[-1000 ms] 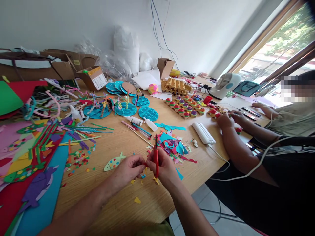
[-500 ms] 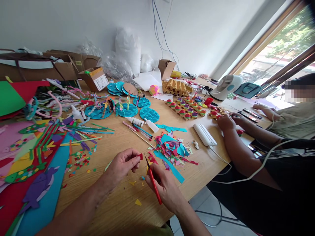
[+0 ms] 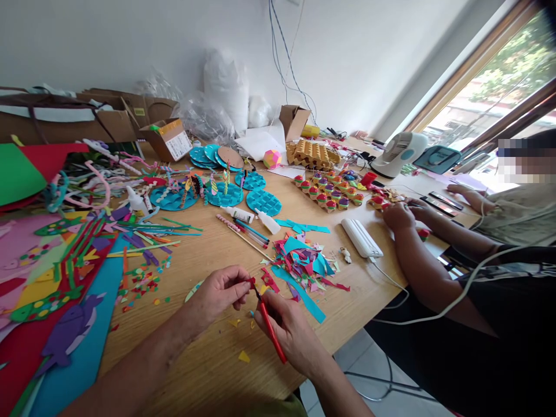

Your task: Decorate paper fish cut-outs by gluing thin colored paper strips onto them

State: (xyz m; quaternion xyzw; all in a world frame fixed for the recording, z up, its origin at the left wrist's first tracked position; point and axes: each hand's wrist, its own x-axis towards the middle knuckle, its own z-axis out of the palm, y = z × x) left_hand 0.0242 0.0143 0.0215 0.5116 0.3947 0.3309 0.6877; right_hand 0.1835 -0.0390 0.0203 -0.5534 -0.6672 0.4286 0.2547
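Between thumb and fingers, my left hand [image 3: 226,288] pinches a small red piece of paper [image 3: 252,281]. My right hand [image 3: 289,324] is closed round the red handles of a pair of scissors [image 3: 273,331], whose blades point up and left and meet the red piece. Beyond my right hand lies a heap of paper scraps [image 3: 304,260] in blue, red and purple. Small yellow scraps [image 3: 244,357] are on the wood just below my hands. A pale green shape [image 3: 193,291] is partly hidden behind my left wrist.
Glue bottles [image 3: 267,222] and pens [image 3: 252,233] lie ahead, before blue discs [image 3: 263,203]. To the left are paper fish [image 3: 72,330] on coloured sheets. A white power bank [image 3: 361,238] with a cable sits at right, beside another person's arm [image 3: 419,278] and painted egg-carton pieces [image 3: 328,191].
The scissors' blades, spread and apart from the red piece before, have come together at it. Both hands have otherwise hardly shifted.
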